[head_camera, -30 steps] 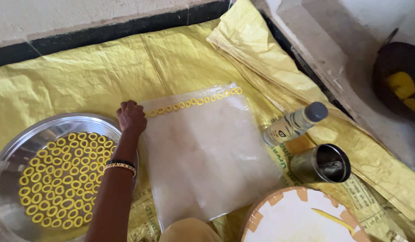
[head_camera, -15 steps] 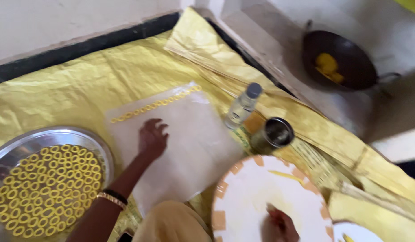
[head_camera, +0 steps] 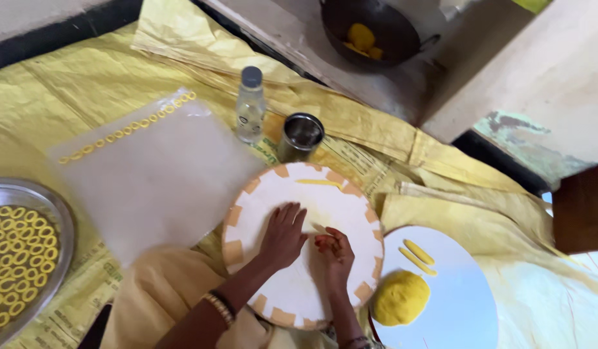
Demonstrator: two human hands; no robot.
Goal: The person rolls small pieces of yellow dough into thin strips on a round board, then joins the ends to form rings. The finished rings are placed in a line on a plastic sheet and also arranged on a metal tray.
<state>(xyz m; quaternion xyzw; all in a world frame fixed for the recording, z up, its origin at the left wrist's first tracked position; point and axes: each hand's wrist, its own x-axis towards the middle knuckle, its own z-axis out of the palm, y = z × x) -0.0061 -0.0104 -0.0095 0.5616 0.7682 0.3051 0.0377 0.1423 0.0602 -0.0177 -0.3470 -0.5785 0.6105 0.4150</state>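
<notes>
Yellow dough is now under both hands: the left hand (head_camera: pixel 284 234) has left the clear sheet (head_camera: pixel 153 178) and lies spread flat on the round white board (head_camera: pixel 298 240) beside the right hand (head_camera: pixel 334 253), fingers curled over a small dough piece (head_camera: pixel 318 228).

Two hands — the left hand (head_camera: pixel 283 236) and the right hand (head_camera: pixel 334 253). One round white board (head_camera: pixel 299 291), one strip of dough (head_camera: pixel 318 183) on it. One white plate (head_camera: pixel 460 304) with one dough ball (head_camera: pixel 401 297) and two dough strips (head_camera: pixel 416 255). One clear bottle (head_camera: pixel 250 106), one steel cup (head_camera: pixel 301 136), one dark pan (head_camera: pixel 373 26), one plastic sheet (head_camera: pixel 157 181), one steel tray (head_camera: pixel 56 213) — its dough rings (head_camera: pixel 14 252) too many to count.
</notes>
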